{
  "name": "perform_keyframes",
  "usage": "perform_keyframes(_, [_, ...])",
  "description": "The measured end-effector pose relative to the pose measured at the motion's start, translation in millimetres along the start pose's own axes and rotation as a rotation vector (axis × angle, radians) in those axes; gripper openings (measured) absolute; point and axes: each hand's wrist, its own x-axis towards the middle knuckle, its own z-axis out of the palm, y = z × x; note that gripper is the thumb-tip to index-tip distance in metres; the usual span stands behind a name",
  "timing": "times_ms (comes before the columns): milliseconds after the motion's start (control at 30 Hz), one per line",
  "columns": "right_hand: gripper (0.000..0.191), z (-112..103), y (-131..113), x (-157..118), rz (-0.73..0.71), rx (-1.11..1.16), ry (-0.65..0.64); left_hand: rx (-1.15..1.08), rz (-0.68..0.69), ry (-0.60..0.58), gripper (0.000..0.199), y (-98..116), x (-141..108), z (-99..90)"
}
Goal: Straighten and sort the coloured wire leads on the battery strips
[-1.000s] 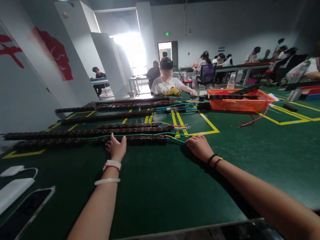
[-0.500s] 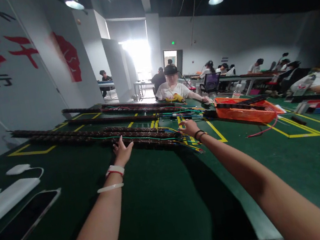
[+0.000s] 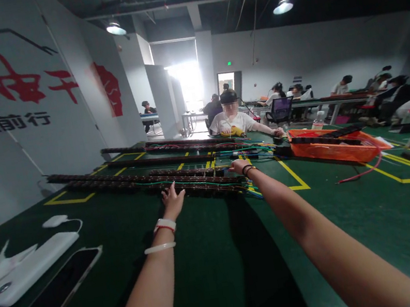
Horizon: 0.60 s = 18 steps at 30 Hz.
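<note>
Long dark, segmented strips that look like cable drag chains [image 3: 115,179] lie across the green table, with coloured wires running along them and fanning out at the right end. My left hand [image 3: 174,202] is at the near side of the front strips, its fingers apart, with the fingertips against or just over their edge. My right hand [image 3: 238,167] is over the wire end, its fingers curled down; whatever they hold is hidden. Loose wire ends [image 3: 254,192] in blue and yellow stick out below my right hand.
An orange basket [image 3: 331,156] with dark strips stands to the right, a red cable hanging from it. Across the table, a person [image 3: 231,117] sits near a yellow tool [image 3: 233,132]. A phone [image 3: 52,299] and a white power strip [image 3: 35,268] lie at the left.
The view has shifted, so everything sits further right and lower. My right hand's fingers, apart before, are now curled down at the wires. My left hand stays by the strips.
</note>
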Motion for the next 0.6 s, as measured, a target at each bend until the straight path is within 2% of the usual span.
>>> perform_keyframes(100, [0.034, -26, -5, 11, 0.003, -0.021, -0.015, -0.057, -0.022, 0.017, 0.062, -1, 2, 0.8])
perform_keyframes(233, [0.040, -77, -19, 24, -0.011, -0.060, 0.062, -0.176, -0.034, 0.064, 0.057, 2, 0, 0.5])
perform_keyframes(367, [0.046, -117, -41, 17, -0.051, -0.079, 0.145, -0.378, -0.015, 0.097, 0.051, 15, -12, -0.8])
perform_keyframes(467, [0.044, -132, -56, 0, -0.073, -0.061, 0.214, -0.583, 0.021, -0.030, 0.050, 31, -23, 1.8])
perform_keyframes(600, [0.048, -133, -71, -34, -0.142, -0.033, 0.272, -0.853, 0.023, -0.308, 0.075, 57, -35, 8.4])
